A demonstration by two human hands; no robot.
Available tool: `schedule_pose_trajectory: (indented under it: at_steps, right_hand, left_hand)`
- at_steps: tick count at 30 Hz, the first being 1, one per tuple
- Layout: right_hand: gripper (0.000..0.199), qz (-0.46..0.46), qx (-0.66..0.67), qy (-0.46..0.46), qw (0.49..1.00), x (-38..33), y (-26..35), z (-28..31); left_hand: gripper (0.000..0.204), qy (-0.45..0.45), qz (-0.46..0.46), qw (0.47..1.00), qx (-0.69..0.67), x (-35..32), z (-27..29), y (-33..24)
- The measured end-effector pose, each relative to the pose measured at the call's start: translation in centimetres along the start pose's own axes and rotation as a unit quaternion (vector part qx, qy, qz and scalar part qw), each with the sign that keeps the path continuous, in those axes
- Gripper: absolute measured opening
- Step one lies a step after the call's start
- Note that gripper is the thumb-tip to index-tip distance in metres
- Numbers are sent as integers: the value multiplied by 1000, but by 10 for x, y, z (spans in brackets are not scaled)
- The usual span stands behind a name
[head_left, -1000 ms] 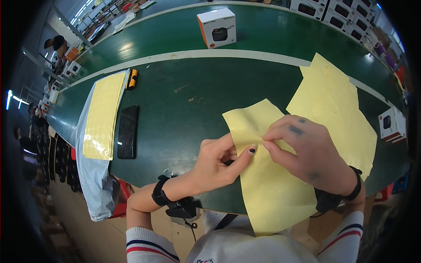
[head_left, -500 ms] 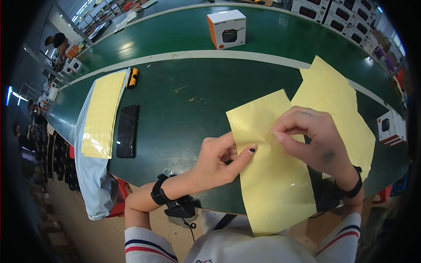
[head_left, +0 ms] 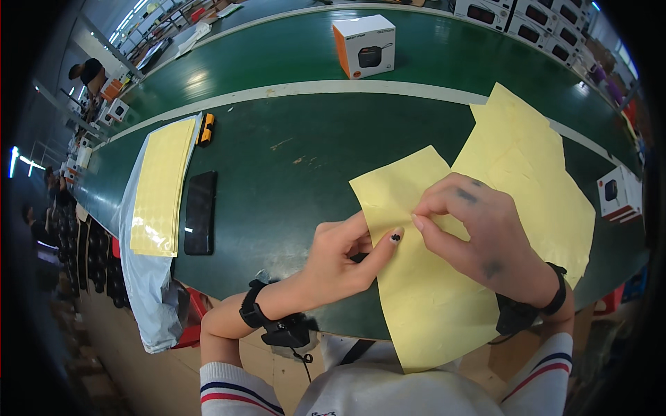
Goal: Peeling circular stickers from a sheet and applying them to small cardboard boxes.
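Observation:
A pale yellow sheet (head_left: 423,298) lies over the near edge of the green table (head_left: 291,173). My left hand (head_left: 343,253) pinches its left edge, thumb on top. My right hand (head_left: 479,232) rests on the sheet's middle, fingertips pressed to it right by the left thumb. A stack of similar yellow sheets (head_left: 534,166) lies just behind my right hand.
A black phone (head_left: 200,211) lies at the left beside a pad of yellow sheets (head_left: 163,184) on a plastic bag. A small yellow-black object (head_left: 206,129) sits behind it. An orange-white box (head_left: 363,46) stands farther back; a white box (head_left: 617,194) is at the right edge.
The view has tilted slightly. My right hand's fingers slid left across the sheet toward my left thumb. The left hand keeps its pinch.

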State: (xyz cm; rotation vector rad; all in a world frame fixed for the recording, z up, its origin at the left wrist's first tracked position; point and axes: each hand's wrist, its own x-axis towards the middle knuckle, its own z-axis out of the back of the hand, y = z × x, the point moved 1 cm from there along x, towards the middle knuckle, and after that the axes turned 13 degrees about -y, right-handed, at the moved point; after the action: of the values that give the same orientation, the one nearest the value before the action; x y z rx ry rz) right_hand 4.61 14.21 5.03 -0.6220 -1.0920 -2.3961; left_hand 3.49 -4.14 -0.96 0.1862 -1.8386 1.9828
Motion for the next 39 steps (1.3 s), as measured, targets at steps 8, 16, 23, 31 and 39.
schedule_pose_trajectory:
  at_steps: [8,16,23,31,39]
  right_hand:
    - [10,-43,49,-1,998,2,-8,-3]
    - [13,-286,225,-38,931,4,-30,27]
    - [7,-242,144,-87,955,-20,-35,71]
    - [7,-232,156,-135,951,-38,-12,90]
    - [9,-235,133,-165,949,-44,-13,107]
  left_hand:
    - [20,11,0,1000,11,3,3,-4]
    - [26,8,128,989,-66,18,-3,2]
    - [52,-10,-47,967,250,128,27,62]
    - [61,-29,-239,859,453,287,-2,95]
    - [48,-29,-270,895,355,258,-8,76]
